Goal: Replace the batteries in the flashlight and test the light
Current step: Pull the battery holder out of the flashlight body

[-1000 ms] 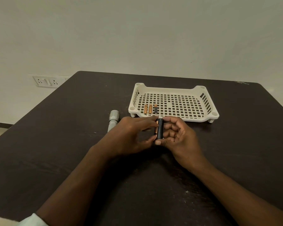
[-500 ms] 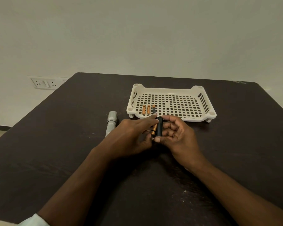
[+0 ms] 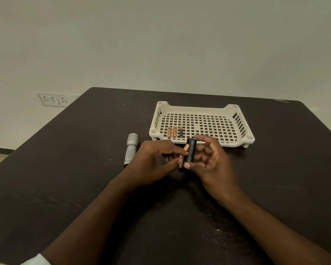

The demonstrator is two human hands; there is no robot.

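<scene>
My right hand (image 3: 211, 165) grips a black battery holder (image 3: 191, 153), held upright between thumb and fingers over the dark table (image 3: 65, 169). My left hand (image 3: 157, 159) pinches a copper-coloured battery (image 3: 185, 149) that leans out of the holder's left side, its upper end against the holder. A silver flashlight body (image 3: 130, 149) lies on the table just left of my left hand. Three small batteries (image 3: 174, 131) lie side by side in the front left corner of the white perforated tray (image 3: 243, 129).
The tray stands just behind my hands, on short feet. A wall socket plate (image 3: 52, 99) sits on the wall beyond the table's left edge. The table's far edge runs close behind the tray.
The battery in my left hand has tilted further out from the holder's side. Both hands stay together in front of the tray.
</scene>
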